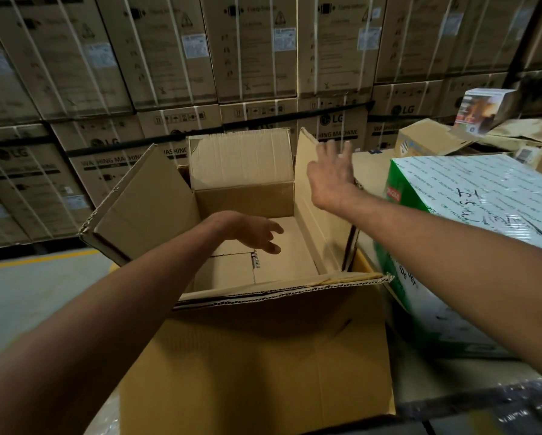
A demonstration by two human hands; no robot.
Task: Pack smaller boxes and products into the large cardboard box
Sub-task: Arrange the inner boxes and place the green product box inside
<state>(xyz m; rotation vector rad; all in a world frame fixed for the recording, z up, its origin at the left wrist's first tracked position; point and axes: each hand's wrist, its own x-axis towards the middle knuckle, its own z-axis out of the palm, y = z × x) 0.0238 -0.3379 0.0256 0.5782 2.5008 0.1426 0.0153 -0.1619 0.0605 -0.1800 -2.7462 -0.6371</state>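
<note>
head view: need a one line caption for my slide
Left hand over the open large cardboard box, right hand raised by its right flap, green-and-white carton alongside.

Large cardboard box [257, 356]: brown corrugated board, matt and lightly creased. Fluting is exposed along the ragged near rim, and the inner far flap is paler and ribbed.
Green-and-white carton [470, 215], right: wrapped in clear plastic film, glossy and wrinkled.
Small printed box [480, 109] behind it: coated card, shiny.
Stacked cartons [156, 73], back: matt brown board, white plastic straps [236, 42], paper labels [194, 45].
Floor [28, 293]: smooth, grey, dull sheen.
</note>
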